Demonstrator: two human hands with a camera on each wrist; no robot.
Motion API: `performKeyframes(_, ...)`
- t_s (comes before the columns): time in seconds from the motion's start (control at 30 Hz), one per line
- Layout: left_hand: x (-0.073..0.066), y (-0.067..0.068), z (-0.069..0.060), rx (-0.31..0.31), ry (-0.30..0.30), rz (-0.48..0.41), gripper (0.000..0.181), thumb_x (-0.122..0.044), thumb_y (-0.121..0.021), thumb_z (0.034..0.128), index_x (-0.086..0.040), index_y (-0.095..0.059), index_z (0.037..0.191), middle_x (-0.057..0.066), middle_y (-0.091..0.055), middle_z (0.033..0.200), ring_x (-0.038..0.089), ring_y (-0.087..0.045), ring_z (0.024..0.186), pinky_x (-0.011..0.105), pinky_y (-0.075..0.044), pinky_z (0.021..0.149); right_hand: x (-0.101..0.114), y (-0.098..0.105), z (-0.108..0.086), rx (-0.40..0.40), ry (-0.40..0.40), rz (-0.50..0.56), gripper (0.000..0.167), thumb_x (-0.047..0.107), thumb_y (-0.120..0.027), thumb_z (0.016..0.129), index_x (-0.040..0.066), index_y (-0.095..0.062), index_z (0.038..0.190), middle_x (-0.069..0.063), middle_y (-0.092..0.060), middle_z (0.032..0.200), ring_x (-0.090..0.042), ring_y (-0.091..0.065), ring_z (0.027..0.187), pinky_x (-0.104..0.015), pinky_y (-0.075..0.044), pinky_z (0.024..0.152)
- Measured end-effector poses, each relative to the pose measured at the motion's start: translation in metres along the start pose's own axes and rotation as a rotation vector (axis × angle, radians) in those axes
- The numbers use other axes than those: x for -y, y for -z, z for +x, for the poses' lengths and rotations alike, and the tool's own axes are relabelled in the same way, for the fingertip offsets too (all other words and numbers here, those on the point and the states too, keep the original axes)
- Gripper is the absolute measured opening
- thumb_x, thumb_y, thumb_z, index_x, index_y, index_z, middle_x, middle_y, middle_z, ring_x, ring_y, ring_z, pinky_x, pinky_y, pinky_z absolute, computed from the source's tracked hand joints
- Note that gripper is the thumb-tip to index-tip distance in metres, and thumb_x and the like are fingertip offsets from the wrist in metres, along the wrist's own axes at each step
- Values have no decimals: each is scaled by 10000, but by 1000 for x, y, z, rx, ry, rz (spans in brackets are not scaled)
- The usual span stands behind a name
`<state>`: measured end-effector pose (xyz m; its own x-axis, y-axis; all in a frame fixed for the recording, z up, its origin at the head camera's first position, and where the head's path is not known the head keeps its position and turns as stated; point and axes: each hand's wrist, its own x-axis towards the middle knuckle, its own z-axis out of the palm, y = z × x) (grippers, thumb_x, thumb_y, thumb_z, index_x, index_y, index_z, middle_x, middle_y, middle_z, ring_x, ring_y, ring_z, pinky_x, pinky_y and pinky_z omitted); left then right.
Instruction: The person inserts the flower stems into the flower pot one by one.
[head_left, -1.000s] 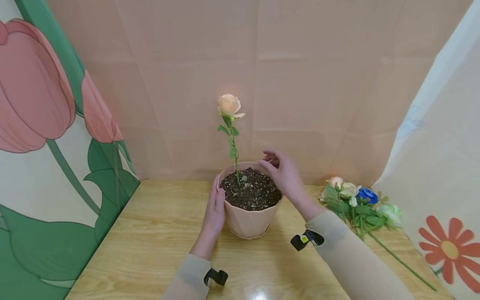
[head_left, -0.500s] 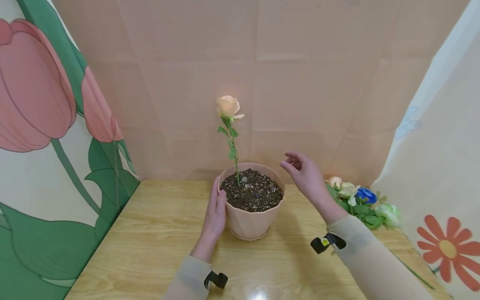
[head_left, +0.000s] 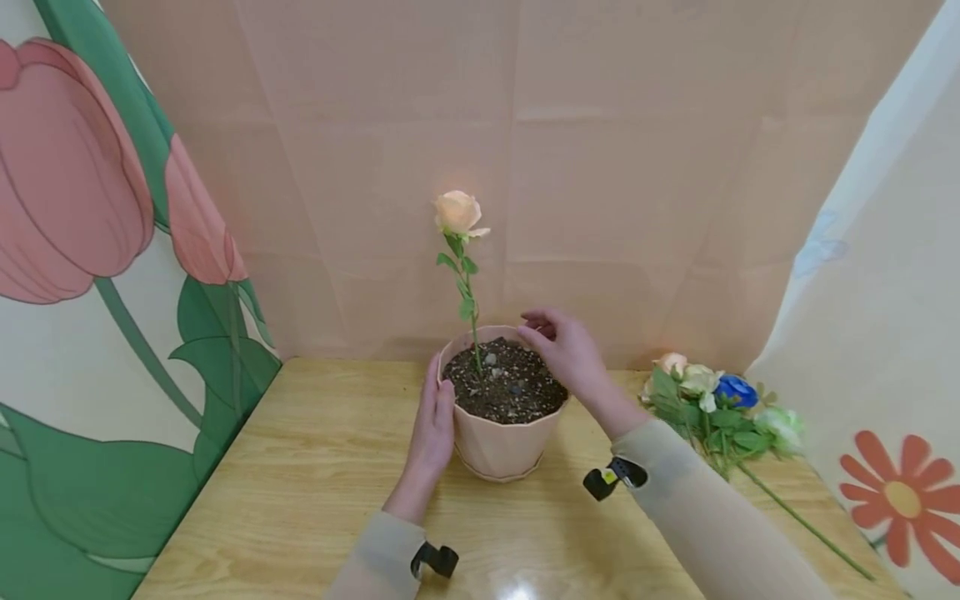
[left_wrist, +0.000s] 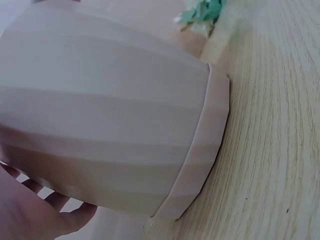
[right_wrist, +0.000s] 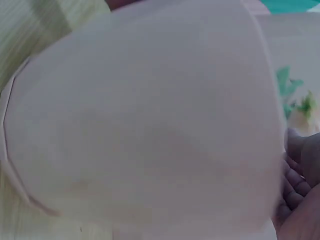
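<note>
Flowerpot [head_left: 502,450]: upright on its saucer [head_left: 504,477], on the table [head_left: 300,483], between both hands. A single peach rose [head_left: 457,212] stands in the soil [head_left: 517,387], left of centre, its stem leaning slightly left. Four flower heads, one of them blue, lie in a loose bunch [head_left: 712,408] on the table at the right, apart from the pot.

Step in hand, as judged: the rose appears planted, and the work is at the stage of steadying or settling the pot. The next move would call for the left hand to keep the pot firm while the right hand either adjusts it or turns to the bunch.

Left hand [head_left: 432,421]: laid along the pot's left wall, fingers extended, thumb on the near side; it supports without clenching. Right hand [head_left: 566,350]: raised beside the far-right rim, wrist bent inward, fingers loosely bent, grasping nothing visible. Whether its thumb touches the rim cannot be told. The right forearm crosses in front of the bunch's stems.
</note>
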<state>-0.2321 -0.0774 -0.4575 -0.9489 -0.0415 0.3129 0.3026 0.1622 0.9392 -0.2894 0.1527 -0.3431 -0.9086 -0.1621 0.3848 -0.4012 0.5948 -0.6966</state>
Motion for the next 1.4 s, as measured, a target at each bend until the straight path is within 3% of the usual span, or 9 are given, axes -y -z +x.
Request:
performKeyframes(0.13, -1, -3, -2, 13, 1, -13, 598, -373, -310, 1226, -252, -160, 1792, 107, -175, 1832, 362, -238, 1648, 599, -208, 1323, 5, -11, -1, -3, -22, 29, 317, 206, -748, 1086, 9, -747, 1335, -140, -781, 1152, -289, -739, 999, -451, -599, 862)
performKeyframes(0.3, -6, -2, -3, 13, 11, -7, 598, -389, -306, 1226, -275, -153, 1793, 91, -166, 1835, 390, -263, 1637, 625, -217, 1314, 4, -3, -6, -52, -59, 47, 326, 204, -740, 1091, 1, -735, 1347, -152, -770, 1161, -310, -730, 1016, -441, -593, 844)
performKeyframes(0.47, -9, 1, -3, 7, -2, -7, 587, -388, -285, 1224, -292, -164, 1790, 75, -172, 1835, 391, -247, 1644, 642, -199, 1314, -7, 24, -18, -83, -77, 4, 379, 246, -729, 1101, -5, -720, 1384, -176, -765, 1218, -341, -729, 1086, -511, -593, 939)
performKeyframes(0.57, -9, 3, -3, 5, -1, -1, 586, -384, -280, 1224, -295, -160, 1790, 69, -165, 1837, 377, -231, 1651, 632, -186, 1320, -23, 44, -30, -104, -91, -45, 395, 286, -716, 1109, 11, -719, 1393, -170, -770, 1218, -336, -735, 1079, -507, -591, 914)
performKeyframes(0.73, -11, 9, -4, 8, 8, 13, 599, -383, -283, 1227, -272, -129, 1795, 57, -137, 1841, 363, -232, 1651, 600, -192, 1328, -53, 77, -54, -137, -112, -129, 399, 331, -697, 1118, 38, -725, 1388, -149, -781, 1189, -294, -742, 1023, -295, -550, 816)
performKeyframes(0.83, -13, 12, -4, 5, 5, 19, 605, -382, -285, 1225, -250, -131, 1795, 70, -141, 1840, 369, -234, 1650, 599, -197, 1327, -70, 94, -68, -142, -129, -179, 404, 350, -679, 1126, 45, -725, 1387, -152, -779, 1197, -299, -735, 1026, -249, -518, 793)
performKeyframes(1.13, -13, 15, -4, 0, 5, -5, 599, -368, -283, 1224, -239, -151, 1793, 85, -167, 1834, 386, -265, 1638, 616, -229, 1314, -110, 122, -101, -157, -195, -317, 446, 391, -685, 1117, 31, -724, 1377, -188, -782, 1171, -370, -727, 1009, -487, -538, 829)
performKeyframes(1.4, -12, 15, -4, 14, -23, -20, 600, -338, -280, 1222, -212, -146, 1793, 107, -162, 1834, 391, -244, 1644, 627, -225, 1312, -150, 127, -133, -61, -238, -399, 449, 352, -690, 1118, -57, -717, 1300, -240, -768, 1115, -401, -732, 934, -581, -583, 760)
